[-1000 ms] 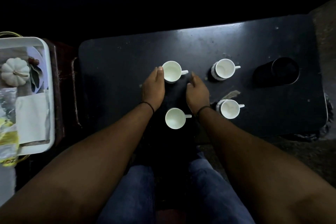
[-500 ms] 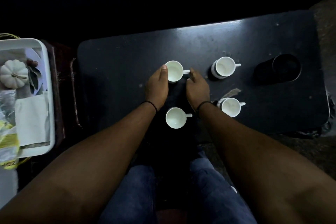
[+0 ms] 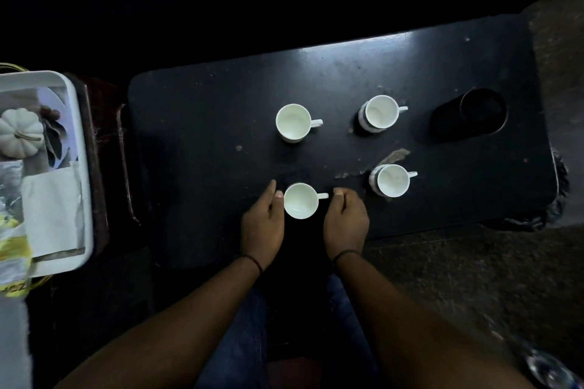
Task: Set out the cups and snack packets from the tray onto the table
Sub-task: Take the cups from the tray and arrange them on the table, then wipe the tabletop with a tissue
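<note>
Flanking the near cup [image 3: 301, 200] at the front edge of the dark table [image 3: 202, 123], the left hand [image 3: 262, 224] rests its thumb against the cup's left wall while the right hand [image 3: 346, 221] sits loosely curled just beside the handle tip; neither visibly grips, though I cannot tell whether the right fingertips [image 3: 337, 194] touch the handle. Three more cups stand upright farther out: one [image 3: 294, 122] at centre, two [image 3: 380, 112] [image 3: 392, 180] to the right. Snack packets [image 3: 12, 249] remain on the white tray [image 3: 74, 110] at far left. These cups look like thin ceramic: light, rigid, smooth and breakable, so pinching the handle or cradling the wall seems safest, and they should be set down gently
</note>
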